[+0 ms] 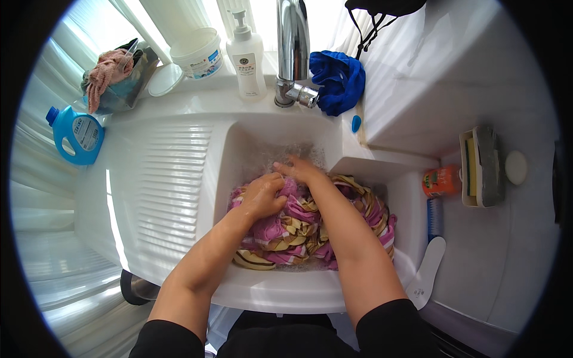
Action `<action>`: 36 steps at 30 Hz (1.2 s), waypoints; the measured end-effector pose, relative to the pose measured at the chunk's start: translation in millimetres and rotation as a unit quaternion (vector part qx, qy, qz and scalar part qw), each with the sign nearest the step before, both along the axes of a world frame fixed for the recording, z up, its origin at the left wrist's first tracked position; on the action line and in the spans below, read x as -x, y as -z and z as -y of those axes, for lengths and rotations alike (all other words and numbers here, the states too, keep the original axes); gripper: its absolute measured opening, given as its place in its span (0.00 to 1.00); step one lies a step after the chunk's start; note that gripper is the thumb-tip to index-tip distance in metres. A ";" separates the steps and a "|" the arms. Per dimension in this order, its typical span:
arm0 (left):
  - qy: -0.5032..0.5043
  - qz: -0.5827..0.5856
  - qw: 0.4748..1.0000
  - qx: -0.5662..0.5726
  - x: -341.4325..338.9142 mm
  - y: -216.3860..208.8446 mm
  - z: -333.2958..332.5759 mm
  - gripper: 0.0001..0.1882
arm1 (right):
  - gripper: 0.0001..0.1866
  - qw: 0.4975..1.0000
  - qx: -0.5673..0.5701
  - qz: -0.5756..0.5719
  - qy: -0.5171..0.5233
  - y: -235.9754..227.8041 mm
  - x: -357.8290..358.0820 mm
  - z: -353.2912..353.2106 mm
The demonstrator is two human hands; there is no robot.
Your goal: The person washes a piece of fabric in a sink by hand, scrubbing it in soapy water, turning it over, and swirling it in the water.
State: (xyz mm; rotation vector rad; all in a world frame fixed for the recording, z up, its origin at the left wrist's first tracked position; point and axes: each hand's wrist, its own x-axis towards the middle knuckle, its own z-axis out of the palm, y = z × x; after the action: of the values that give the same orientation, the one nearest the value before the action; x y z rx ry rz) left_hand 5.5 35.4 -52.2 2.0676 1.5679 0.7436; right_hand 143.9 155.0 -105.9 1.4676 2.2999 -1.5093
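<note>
A large wet cloth (pixel 286 230), patterned in pink, yellow, brown and white, lies bunched in the basin of a white laundry sink (pixel 268 292). Bubbly water shows around it, most of all toward the back. My left hand (pixel 262 197) has its fingers curled into a pink fold on the cloth's left part. Just beyond it, my right hand (pixel 301 170) reaches to the cloth's back edge with its fingers apart, at the splashing water. The chrome faucet (pixel 292 48) stands behind the basin.
A ribbed washboard (pixel 176 179) slopes left of the basin. Around it stand a blue detergent jug (pixel 80 136), a white tub (pixel 197 53) and a pump bottle (pixel 246 59). A blue cloth (pixel 337 80) hangs beside the faucet; a brush (pixel 434 238) lies at the right.
</note>
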 end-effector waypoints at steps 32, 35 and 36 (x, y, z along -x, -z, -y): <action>-0.157 -0.069 0.942 0.289 5.8 99.9 -9.4 0.24 | 0.24 0.992 -0.108 0.046 -0.035 -27.8 -24.6 74.5; -0.057 -0.169 0.928 0.327 9.2 62.6 -69.1 0.23 | 0.33 0.993 -0.108 0.018 0.040 76.6 -30.5 36.2; -0.135 -0.210 0.897 0.364 5.0 55.5 -85.5 0.23 | 0.34 0.996 -0.074 0.016 0.056 77.6 -22.1 20.6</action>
State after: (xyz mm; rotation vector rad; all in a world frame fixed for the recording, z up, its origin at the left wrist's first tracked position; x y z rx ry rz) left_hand 0.4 120.9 -107.7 1.5052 1.9863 -0.2435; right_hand 166.0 134.4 -183.5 1.6705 2.3945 -1.3537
